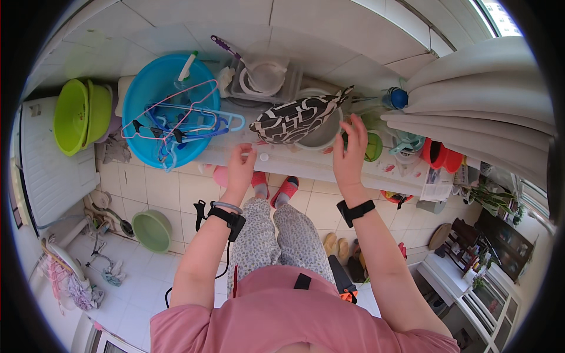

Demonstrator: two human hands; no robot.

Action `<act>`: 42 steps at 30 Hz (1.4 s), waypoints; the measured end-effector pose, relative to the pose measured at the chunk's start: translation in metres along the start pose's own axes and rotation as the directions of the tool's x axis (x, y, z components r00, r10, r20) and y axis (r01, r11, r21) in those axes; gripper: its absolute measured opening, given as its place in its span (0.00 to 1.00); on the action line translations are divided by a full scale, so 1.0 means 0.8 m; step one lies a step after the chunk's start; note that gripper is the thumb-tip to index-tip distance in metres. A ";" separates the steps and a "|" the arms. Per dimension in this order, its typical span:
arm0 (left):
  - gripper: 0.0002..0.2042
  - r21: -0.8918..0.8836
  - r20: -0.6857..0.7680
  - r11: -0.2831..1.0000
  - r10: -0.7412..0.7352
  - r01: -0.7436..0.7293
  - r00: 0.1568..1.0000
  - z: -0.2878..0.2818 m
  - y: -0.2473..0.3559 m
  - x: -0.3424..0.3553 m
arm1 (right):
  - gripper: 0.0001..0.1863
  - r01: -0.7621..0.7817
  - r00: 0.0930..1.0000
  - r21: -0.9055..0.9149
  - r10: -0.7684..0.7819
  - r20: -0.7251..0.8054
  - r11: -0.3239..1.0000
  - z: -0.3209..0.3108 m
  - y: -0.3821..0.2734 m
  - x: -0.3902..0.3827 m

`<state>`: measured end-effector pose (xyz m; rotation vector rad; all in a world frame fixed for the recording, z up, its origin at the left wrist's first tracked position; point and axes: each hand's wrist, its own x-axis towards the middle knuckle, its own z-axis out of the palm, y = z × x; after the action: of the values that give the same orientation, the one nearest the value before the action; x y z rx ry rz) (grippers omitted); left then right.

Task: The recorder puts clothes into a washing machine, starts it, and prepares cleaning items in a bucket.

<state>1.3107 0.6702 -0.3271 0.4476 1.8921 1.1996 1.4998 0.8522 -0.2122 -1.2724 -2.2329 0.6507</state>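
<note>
My left hand is over the front edge of the counter, its fingers loosely bent and nothing seen in them. Just right of it lies a small white round cap. Further right, my right hand is raised with thumb and fingers apart, holding nothing. Between and beyond the hands, a black-and-white patterned cloth pouch leans across the rim of a pale round basin, touched by neither hand. A green cup stands close beside my right hand, partly hidden by it.
A large blue basin with several hangers and a spray bottle stands left on the counter. Behind are a clear plastic tub and a purple-handled brush. A grey curtain hangs at right. Green basins sit far left.
</note>
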 end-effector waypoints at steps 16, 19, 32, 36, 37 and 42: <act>0.24 0.771 0.126 0.630 -0.016 -0.088 0.992 0.067 -0.135 0.029 | 0.13 -0.294 0.834 -0.003 0.259 0.488 0.956 0.024 0.049 -0.237; 0.20 0.681 0.134 0.732 -0.087 -0.028 0.987 0.069 -0.115 0.008 | 0.12 -0.331 0.796 -0.022 0.291 0.531 0.944 0.019 0.053 -0.250; 0.18 0.070 0.682 0.873 -0.396 0.484 0.616 0.043 0.016 -0.161 | 0.21 -0.519 0.772 0.315 0.278 0.572 0.794 -0.015 -0.036 -0.227; 0.17 0.157 0.660 0.891 -0.416 0.427 0.625 0.054 0.017 -0.195 | 0.16 -0.469 0.779 0.329 0.210 0.590 0.820 -0.043 -0.023 -0.252; 0.18 0.161 0.660 0.897 -0.408 0.412 0.631 0.061 0.021 -0.206 | 0.16 -0.472 0.784 0.347 0.207 0.585 0.810 -0.052 -0.014 -0.262; 0.18 0.095 0.534 0.933 -0.341 0.346 0.774 0.092 -0.028 -0.263 | 0.16 -0.470 0.778 0.278 0.244 0.578 0.838 -0.127 0.059 -0.322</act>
<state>1.4964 0.5616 -0.2651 0.3652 1.3906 0.7308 1.7085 0.6642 -0.2081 -1.4344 -2.0588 1.7087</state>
